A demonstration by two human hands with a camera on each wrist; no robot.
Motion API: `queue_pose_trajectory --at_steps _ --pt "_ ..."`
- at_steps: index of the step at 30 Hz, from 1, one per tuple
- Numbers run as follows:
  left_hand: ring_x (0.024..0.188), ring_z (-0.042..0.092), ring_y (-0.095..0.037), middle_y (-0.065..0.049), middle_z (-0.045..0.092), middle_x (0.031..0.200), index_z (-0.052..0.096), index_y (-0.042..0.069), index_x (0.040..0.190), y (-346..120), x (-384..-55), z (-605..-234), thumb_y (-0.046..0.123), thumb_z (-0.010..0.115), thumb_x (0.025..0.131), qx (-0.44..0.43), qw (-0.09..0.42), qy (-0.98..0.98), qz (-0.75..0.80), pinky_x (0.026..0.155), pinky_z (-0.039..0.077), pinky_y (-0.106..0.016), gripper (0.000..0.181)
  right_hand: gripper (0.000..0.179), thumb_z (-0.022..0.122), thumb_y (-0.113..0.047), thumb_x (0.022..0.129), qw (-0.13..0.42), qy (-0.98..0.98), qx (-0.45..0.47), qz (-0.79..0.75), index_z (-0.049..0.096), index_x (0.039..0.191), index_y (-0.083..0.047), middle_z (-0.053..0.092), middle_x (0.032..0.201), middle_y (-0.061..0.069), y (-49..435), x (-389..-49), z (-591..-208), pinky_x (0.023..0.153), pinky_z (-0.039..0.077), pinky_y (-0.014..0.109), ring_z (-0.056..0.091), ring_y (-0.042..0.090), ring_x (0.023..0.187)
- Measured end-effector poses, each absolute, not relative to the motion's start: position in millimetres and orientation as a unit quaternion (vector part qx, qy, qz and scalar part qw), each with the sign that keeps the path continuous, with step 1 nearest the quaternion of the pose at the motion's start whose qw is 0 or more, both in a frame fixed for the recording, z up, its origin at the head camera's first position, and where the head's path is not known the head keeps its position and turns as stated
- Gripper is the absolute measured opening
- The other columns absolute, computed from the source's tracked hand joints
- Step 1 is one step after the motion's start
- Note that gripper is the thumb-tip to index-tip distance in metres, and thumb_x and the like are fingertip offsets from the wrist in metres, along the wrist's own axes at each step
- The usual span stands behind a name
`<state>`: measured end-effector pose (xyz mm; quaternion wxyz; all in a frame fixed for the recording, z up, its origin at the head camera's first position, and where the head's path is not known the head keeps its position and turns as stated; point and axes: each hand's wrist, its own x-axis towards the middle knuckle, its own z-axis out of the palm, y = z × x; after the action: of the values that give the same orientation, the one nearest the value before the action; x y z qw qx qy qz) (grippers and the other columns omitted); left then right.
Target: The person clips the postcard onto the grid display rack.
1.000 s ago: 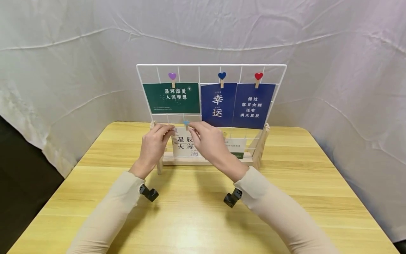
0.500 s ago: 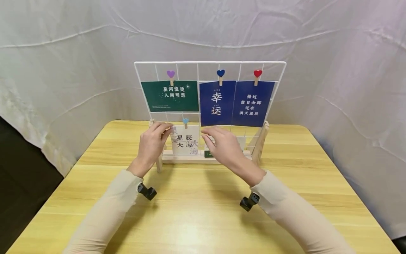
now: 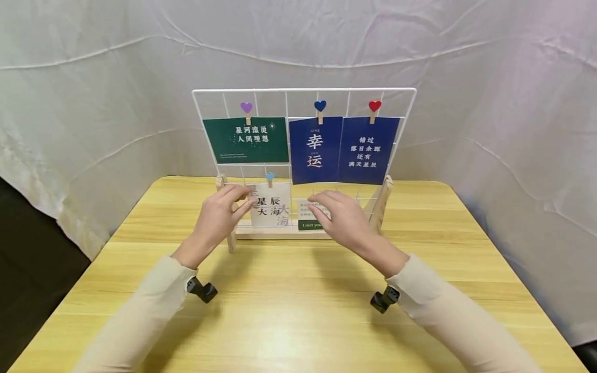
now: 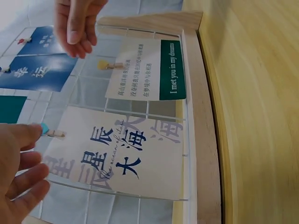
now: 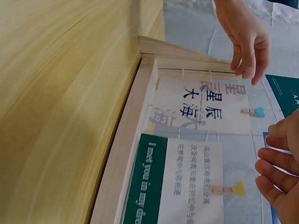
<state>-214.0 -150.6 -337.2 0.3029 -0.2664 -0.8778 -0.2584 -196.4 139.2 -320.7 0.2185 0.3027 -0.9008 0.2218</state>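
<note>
My left hand [image 3: 215, 215] hovers before the left edge of a white card [image 3: 268, 211] with black characters, fingers loose and holding nothing. A light blue heart clothespin [image 3: 269, 177] pins this card to the white wire grid [image 3: 303, 90]. My right hand [image 3: 347, 220] hangs in front of a white-and-green card [image 3: 308, 224], partly hiding it; its fingers are relaxed and spread in the right wrist view. That card hangs from a yellow heart clothespin [image 5: 236, 189], hidden in the head view.
Above hang a green card [image 3: 247, 145] and two blue cards [image 3: 314, 155], under purple [image 3: 246, 108], dark blue [image 3: 320, 106] and red [image 3: 374, 106] heart clothespins. A wooden base [image 3: 280, 235] holds the grid on the wooden table [image 3: 289, 300]. White cloth hangs behind.
My right hand has let go of the light blue clothespin and moved right, in front of the white-and-green card. My left hand has come off the white card's edge, its fingers now parted.
</note>
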Motion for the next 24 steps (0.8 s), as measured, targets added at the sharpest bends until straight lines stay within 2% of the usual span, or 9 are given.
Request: queue_pose_trajectory --at_steps 8,12,24 --pt "0.110 0.061 -0.029 -0.009 0.065 0.121 0.067 0.008 0.121 -159 -201 -332 0.030 0.072 0.091 -0.277 0.196 -0.904 -0.262 0.095 0.049 -0.048 0.038 0.030 0.063 -0.029 0.097 0.206 -0.901 0.321 0.208 0.069 0.118 -0.008 0.067 0.119 0.010 164 -191 -329 0.098 0.047 0.047 0.060 0.029 0.113" --pt "0.115 0.059 -0.030 -0.008 0.065 0.123 0.066 0.009 0.123 -164 -196 -329 0.036 0.071 0.091 -0.282 0.156 -0.912 -0.253 0.098 0.045 -0.051 0.042 0.034 0.066 -0.030 0.095 0.198 -0.902 0.327 0.201 0.068 0.120 -0.008 0.065 0.122 0.011 178 -187 -334 0.099 0.045 0.048 0.058 0.030 0.116" --pt "0.125 0.051 -0.034 -0.009 0.057 0.134 0.061 0.013 0.131 -184 -190 -332 0.048 0.065 0.091 -0.281 0.096 -0.925 -0.237 0.104 0.039 -0.056 0.053 0.049 0.069 -0.038 0.092 0.145 -0.918 0.318 0.186 0.062 0.130 -0.008 0.058 0.131 0.014 216 -178 -343 0.102 0.041 0.054 0.052 0.035 0.122"
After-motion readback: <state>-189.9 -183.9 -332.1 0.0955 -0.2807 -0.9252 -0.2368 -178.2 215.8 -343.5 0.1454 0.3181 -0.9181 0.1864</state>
